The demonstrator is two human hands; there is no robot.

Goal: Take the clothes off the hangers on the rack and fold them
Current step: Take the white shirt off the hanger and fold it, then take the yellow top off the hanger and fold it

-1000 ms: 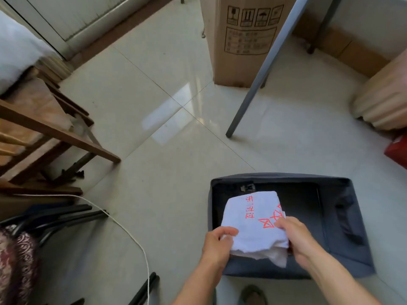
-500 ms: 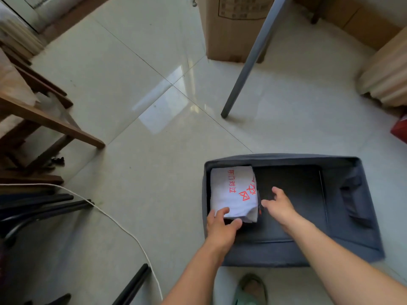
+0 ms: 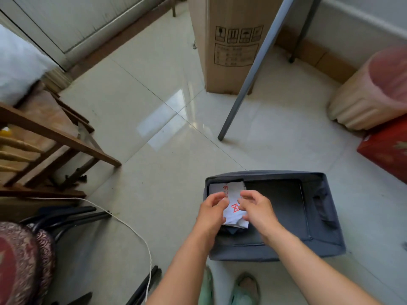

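1. A folded white garment [image 3: 234,215] with red print lies in the left end of a dark grey fabric bin [image 3: 275,173], directly beneath both hands.
2. The left hand [image 3: 211,213] is held over the garment's left edge, with its fingers curled and its fingertips overlapping the cloth. It cannot be told whether the cloth is pinched or only touched.
3. The right hand [image 3: 257,210] is held over the garment's right edge, with its fingers curled towards the left hand. Its hold cannot be told either.
4. The red print is seen in the gap between the two hands.
5. Beyond the hands, a grey metal leg [image 3: 248,80] and a cardboard box [image 3: 229,40] stand on the tiled floor.
6. Well to the left of the left hand, a white cord [image 3: 132,227] and a wooden chair [image 3: 55,137] are seen.
7. Below the forearms, green slippers [image 3: 244,287] are seen.
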